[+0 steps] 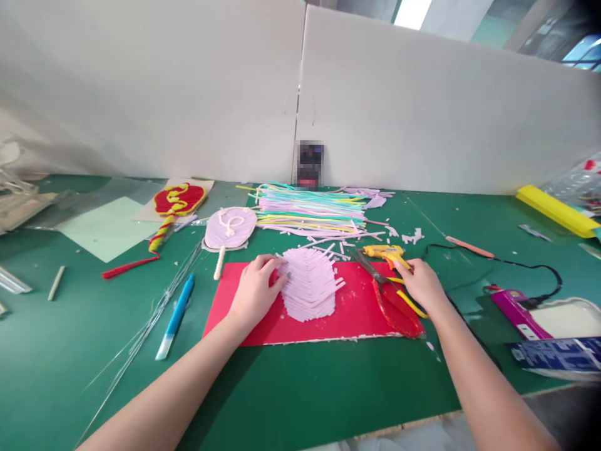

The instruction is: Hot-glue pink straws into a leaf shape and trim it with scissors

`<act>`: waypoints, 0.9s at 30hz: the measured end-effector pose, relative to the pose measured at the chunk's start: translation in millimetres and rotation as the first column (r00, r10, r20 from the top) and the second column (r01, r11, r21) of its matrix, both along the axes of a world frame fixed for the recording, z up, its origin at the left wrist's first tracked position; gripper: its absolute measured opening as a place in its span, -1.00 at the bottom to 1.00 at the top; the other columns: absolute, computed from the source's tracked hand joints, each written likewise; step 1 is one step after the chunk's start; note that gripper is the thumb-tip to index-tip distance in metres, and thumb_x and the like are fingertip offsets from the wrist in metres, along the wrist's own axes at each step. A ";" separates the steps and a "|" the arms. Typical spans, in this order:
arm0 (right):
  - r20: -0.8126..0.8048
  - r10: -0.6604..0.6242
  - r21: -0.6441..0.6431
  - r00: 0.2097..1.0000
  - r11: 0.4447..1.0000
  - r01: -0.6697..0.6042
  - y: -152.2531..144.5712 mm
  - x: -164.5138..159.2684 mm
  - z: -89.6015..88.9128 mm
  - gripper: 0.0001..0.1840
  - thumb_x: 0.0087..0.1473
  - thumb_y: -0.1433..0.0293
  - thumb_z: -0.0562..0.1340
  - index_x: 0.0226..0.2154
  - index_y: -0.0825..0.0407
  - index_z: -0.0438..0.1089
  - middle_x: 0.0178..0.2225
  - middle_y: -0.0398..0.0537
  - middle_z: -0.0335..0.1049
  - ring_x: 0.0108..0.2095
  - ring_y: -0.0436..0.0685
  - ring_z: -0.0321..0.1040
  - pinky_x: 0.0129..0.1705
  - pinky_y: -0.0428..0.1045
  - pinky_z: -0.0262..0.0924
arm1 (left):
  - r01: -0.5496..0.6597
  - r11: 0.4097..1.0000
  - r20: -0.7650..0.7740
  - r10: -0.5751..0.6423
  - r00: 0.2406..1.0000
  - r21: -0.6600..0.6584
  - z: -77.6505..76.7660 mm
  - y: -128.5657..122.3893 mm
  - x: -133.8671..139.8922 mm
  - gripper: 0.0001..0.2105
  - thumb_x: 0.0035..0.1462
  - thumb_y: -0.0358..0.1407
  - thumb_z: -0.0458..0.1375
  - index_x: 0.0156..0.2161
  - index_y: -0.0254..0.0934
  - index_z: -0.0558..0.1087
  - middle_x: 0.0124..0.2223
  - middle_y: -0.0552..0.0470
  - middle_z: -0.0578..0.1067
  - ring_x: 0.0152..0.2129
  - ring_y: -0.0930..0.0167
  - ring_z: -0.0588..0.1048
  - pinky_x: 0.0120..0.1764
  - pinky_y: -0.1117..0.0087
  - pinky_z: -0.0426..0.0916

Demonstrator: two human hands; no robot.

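Dozens of lilac strips make up a leaf-shaped panel [310, 285] near the middle of a red sheet [357, 313], the strips slanting down from both sides toward its centre line. The person's left hand [258, 282] rests at the panel's left edge, fingers bent and thumb near them; whether they pinch it cannot be told. To the right, the right hand [422, 282] is closed round the handle of a yellow glue gun [385, 252], its nozzle pointing left. Scissors [379, 278] with red handles lie partly on the sheet, overlapping a yellow-handled tool [413, 304]. Behind the panel is a heap of lilac, green and yellow strips [310, 210], with short offcuts nearer the sheet. On the left are a lilac fan [230, 228], a red fan [181, 200], thin wires [162, 300] and a blue pen [176, 316]. At the far right sits a clear bag [580, 181] showing red spots, whether inside it or printed cannot be told; nearer lie a purple device [521, 313] and a blue packet [554, 354], its contents hidden.
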State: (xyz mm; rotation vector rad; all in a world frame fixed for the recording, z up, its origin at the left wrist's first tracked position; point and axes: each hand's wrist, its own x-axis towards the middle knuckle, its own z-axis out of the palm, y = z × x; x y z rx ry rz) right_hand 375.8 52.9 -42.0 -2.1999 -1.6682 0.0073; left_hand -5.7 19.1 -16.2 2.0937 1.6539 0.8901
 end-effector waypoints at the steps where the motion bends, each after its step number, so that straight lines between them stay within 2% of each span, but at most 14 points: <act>1: 0.000 -0.010 0.012 1.000 1.000 0.010 -0.9 -1.1 0.1 -0.58 0.14 0.13 0.07 -0.32 0.14 0.41 -0.33 0.19 0.44 -0.30 0.24 0.39 -0.27 0.05 0.19 | 0.001 1.000 -0.010 -0.001 1.000 0.001 -0.4 0.0 0.1 -0.76 0.17 -0.28 0.11 -0.05 -0.19 0.45 -0.02 -0.08 0.42 -0.06 0.20 0.43 0.03 0.04 0.29; 5: -0.008 -0.131 0.113 0.991 0.985 0.131 -6.4 -3.1 8.1 -0.56 0.20 0.14 -0.01 -0.23 0.16 0.35 -0.33 0.22 0.44 -0.35 0.26 0.39 -0.31 0.08 0.18 | 0.008 1.000 -0.029 -0.007 1.000 0.006 -1.1 0.4 -0.4 -0.76 0.19 -0.30 0.10 -0.05 -0.21 0.45 -0.02 -0.09 0.42 -0.07 0.21 0.43 0.03 0.04 0.29; 7: -0.012 -0.208 0.183 0.978 0.961 0.206 -9.1 -2.9 18.3 -0.53 0.21 0.13 -0.03 -0.15 0.18 0.32 -0.40 0.21 0.44 -0.40 0.29 0.38 -0.30 0.13 0.17 | 0.011 1.000 -0.030 -0.011 1.000 0.009 -1.3 0.8 -0.7 -0.77 0.18 -0.29 0.11 -0.05 -0.21 0.45 -0.03 -0.08 0.42 -0.07 0.22 0.43 0.03 0.06 0.30; 9: -0.006 -0.244 0.268 0.970 0.934 0.236 -12.1 -3.9 32.0 -0.52 0.21 0.13 -0.01 -0.09 0.19 0.29 -0.38 0.23 0.45 -0.36 0.34 0.40 -0.22 0.19 0.15 | 0.014 1.000 -0.026 -0.013 1.000 0.012 -1.6 1.0 -0.9 -0.77 0.17 -0.29 0.12 -0.05 -0.20 0.44 -0.03 -0.08 0.42 -0.07 0.23 0.44 0.03 0.08 0.31; 14: 0.039 -0.176 0.453 0.984 0.881 0.140 -29.4 -26.6 66.1 -0.51 0.22 0.16 0.05 0.06 0.15 0.23 -0.04 0.30 0.42 -0.05 0.36 0.35 0.00 0.16 0.07 | 0.013 1.000 -0.009 -0.013 1.000 0.019 -2.9 1.0 -0.4 -0.78 0.18 -0.29 0.11 -0.06 -0.20 0.44 -0.03 -0.08 0.41 -0.08 0.23 0.44 0.03 0.06 0.31; 16: 0.084 -0.095 0.555 0.992 0.832 0.033 -42.0 -44.7 72.8 -0.52 0.22 0.15 0.07 0.03 0.16 0.27 -0.06 0.31 0.43 -0.11 0.34 0.37 -0.02 0.15 0.11 | 0.015 1.000 0.003 -0.015 1.000 0.027 -2.5 0.9 0.2 -0.78 0.17 -0.30 0.12 -0.07 -0.19 0.44 -0.03 -0.07 0.41 -0.08 0.24 0.44 0.03 0.06 0.31; 19: 0.129 0.008 0.595 0.992 0.799 -0.084 -61.2 -72.8 71.1 -0.56 0.23 0.17 0.07 0.01 0.13 0.29 -0.13 0.23 0.44 -0.21 0.27 0.39 -0.03 0.14 0.17 | 0.007 0.999 0.034 -0.009 0.999 0.052 1.3 -0.4 1.3 -0.80 0.19 -0.33 0.08 -0.08 -0.20 0.43 -0.02 -0.07 0.40 -0.06 0.27 0.43 0.03 0.12 0.32; 24: 0.071 0.182 0.455 0.981 0.869 -0.194 -75.6 -97.2 45.9 -0.58 0.24 0.18 0.03 0.01 0.11 0.27 -0.14 0.22 0.44 -0.19 0.28 0.40 -0.11 0.13 0.25 | -0.054 0.983 0.105 0.036 0.994 0.177 12.1 -5.9 3.4 -0.82 0.24 -0.40 0.01 -0.15 -0.22 0.44 -0.08 -0.04 0.42 -0.10 0.33 0.42 -0.03 0.23 0.34; 27: -0.052 0.193 0.367 0.980 0.916 -0.161 -77.9 -98.6 33.2 -0.54 0.25 0.15 -0.02 0.05 0.10 0.22 -0.11 0.23 0.43 -0.17 0.29 0.43 -0.23 0.08 0.30 | 0.018 0.975 0.074 -0.035 0.997 0.220 14.5 -9.2 5.4 -0.85 0.24 -0.41 0.03 -0.20 -0.23 0.44 -0.17 -0.01 0.45 -0.18 0.35 0.44 -0.11 0.29 0.36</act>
